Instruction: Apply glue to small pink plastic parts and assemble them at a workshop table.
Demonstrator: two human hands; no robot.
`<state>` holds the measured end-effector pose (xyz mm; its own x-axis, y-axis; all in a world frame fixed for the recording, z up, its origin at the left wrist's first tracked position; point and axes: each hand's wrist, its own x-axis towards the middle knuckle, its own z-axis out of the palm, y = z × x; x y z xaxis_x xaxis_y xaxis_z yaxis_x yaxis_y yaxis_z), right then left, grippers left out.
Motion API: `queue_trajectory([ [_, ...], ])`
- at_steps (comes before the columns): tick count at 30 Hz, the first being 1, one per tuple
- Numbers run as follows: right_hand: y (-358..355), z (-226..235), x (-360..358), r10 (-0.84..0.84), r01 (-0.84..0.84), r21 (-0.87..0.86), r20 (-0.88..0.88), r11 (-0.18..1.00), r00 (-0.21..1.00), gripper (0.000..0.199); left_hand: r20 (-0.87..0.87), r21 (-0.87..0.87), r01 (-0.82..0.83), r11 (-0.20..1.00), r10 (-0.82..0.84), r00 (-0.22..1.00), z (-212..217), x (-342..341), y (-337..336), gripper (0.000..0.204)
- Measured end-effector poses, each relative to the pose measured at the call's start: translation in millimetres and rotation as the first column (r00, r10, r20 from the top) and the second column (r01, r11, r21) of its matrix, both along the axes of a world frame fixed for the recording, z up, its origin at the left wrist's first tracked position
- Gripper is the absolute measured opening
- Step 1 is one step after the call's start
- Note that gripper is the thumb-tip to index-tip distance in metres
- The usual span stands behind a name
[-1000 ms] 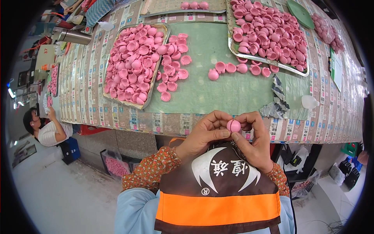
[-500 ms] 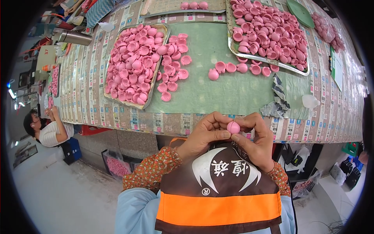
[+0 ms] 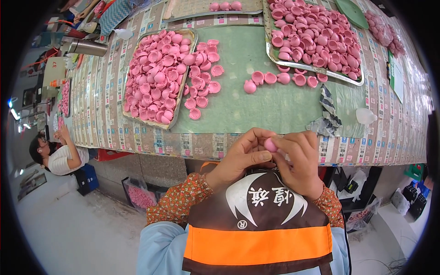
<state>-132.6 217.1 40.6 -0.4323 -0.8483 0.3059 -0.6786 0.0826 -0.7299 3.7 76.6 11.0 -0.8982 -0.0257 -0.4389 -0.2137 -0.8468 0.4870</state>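
Note:
Near the table's front edge, a small round pink plastic ball (image 3: pixel 270 145) is held between my two hands. My left hand (image 3: pixel 240 156) pinches it from the left with thumb and index finger. On the other side my right hand (image 3: pixel 300 158) has its fingers curled against the ball, partly covering it. Beyond my hands lies a green mat (image 3: pixel 220 121). Loose pink half shells (image 3: pixel 212 87) are scattered on its left part, beside a heaped metal tray (image 3: pixel 191 35). A short row of pink pieces (image 3: pixel 270 78) lies in front of the right tray.
A second metal tray (image 3: pixel 316 70), heaped with pink shells, stands at the back right. A dark-patterned rag (image 3: pixel 327 110) and a white plastic piece (image 3: pixel 365 116) lie right of my hands. A steel flask (image 3: pixel 88 46) lies far left. Another person (image 3: pixel 62 153) sits at the left.
The ball has turned and shifted slightly up and left. My right fingers have moved over its upper right side, and the seam seen before no longer shows.

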Motion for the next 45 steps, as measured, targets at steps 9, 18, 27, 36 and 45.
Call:
queue_trajectory([
  [9,-2,-11,2,-0.109,0.116,-0.014,0.244,0.993,0.964,0.047,-0.032,0.043,-0.022,0.999,0.023,0.999,5,1,-5,0.035],
  [18,-1,-14,3,-0.04,0.045,-0.038,0.116,0.998,0.992,0.039,-0.129,-0.216,-0.005,0.976,-0.023,0.991,5,5,-4,0.034],
  [27,-1,-24,6,0.012,-0.013,-0.175,-0.002,0.984,1.0,0.036,-0.103,-0.256,0.01,0.967,-0.038,0.994,-6,6,0,0.026],
  [36,-2,-19,4,0.007,-0.005,-0.117,0.014,0.993,1.0,0.038,-0.105,-0.161,0.011,0.987,-0.029,0.994,-3,5,-3,0.028],
  [45,5,-25,5,0.07,-0.07,-0.091,-0.004,0.993,0.998,0.043,-0.045,-0.142,0.063,0.988,-0.07,0.997,4,6,-3,0.029],
])
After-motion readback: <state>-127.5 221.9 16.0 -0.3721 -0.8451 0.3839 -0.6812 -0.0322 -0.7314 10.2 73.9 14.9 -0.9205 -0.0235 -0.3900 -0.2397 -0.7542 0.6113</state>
